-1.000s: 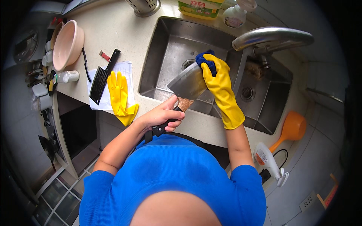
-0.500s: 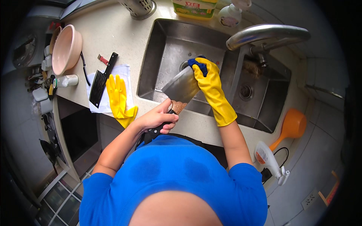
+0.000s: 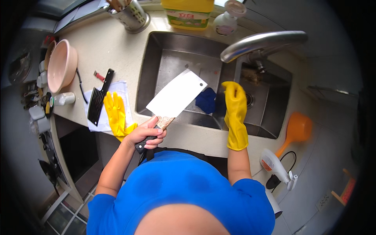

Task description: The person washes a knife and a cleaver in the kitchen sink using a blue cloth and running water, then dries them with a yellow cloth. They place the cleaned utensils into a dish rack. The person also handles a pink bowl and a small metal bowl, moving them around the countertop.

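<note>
My bare left hand (image 3: 148,135) is closed around the black handle of a cleaver (image 3: 176,93). Its broad blade, bright with glare, slants up and to the right over the left sink basin (image 3: 184,58); a brown patterned patch shows near the handle. In the yellow rubber glove, my right hand (image 3: 236,113) hovers by the divider between the basins, fingers loosely bent and apart, holding nothing I can see. A dark blue cloth (image 3: 206,100) lies in the left basin, between the blade and the glove.
On the left counter, a black cleaver (image 3: 100,98) and another yellow glove (image 3: 115,111) lie on white paper (image 3: 123,88). Beyond are a pink basin (image 3: 62,66) and a utensil holder (image 3: 131,17). The faucet (image 3: 262,41) arches over the sink; an orange ladle (image 3: 297,129) and spray bottle (image 3: 276,164) sit right.
My right hand has let go of the blue cloth, now down in the sink, and moved right, away from the blade. My left hand has shifted left with the cleaver, whose blade now shines white.
</note>
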Demonstrator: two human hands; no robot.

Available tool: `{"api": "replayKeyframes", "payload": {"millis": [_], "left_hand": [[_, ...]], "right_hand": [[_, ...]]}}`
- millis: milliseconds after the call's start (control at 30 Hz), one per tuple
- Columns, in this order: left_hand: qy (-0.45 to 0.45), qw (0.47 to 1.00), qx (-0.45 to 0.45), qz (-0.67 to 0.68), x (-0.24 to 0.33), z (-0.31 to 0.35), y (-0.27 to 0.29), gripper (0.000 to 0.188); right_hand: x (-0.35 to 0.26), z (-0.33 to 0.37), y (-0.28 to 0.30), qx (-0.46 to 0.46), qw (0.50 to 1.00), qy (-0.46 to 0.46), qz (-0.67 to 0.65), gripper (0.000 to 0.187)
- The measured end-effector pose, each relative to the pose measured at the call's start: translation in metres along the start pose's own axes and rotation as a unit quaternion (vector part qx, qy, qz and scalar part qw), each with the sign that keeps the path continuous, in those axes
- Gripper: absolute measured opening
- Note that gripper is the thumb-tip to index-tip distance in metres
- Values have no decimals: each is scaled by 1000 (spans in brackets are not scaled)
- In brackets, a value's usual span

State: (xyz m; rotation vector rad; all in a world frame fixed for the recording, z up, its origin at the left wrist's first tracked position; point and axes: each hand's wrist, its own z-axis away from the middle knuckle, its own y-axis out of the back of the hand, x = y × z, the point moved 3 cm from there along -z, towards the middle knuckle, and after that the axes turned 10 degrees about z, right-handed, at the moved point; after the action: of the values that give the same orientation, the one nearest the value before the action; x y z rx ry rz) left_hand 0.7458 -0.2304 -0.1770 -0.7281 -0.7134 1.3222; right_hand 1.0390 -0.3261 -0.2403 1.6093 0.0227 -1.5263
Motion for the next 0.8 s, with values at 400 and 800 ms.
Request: {"api": "replayKeyframes", "payload": {"millis": [400, 800], "left_hand": [[2, 995, -52, -89, 27, -112, -44, 31], [-51, 925, 102, -363, 40, -150, -40, 44]], "right_hand": [[41, -132, 90, 161, 934, 29, 316, 33], [66, -119, 73, 226, 972, -49, -44, 29]]}}
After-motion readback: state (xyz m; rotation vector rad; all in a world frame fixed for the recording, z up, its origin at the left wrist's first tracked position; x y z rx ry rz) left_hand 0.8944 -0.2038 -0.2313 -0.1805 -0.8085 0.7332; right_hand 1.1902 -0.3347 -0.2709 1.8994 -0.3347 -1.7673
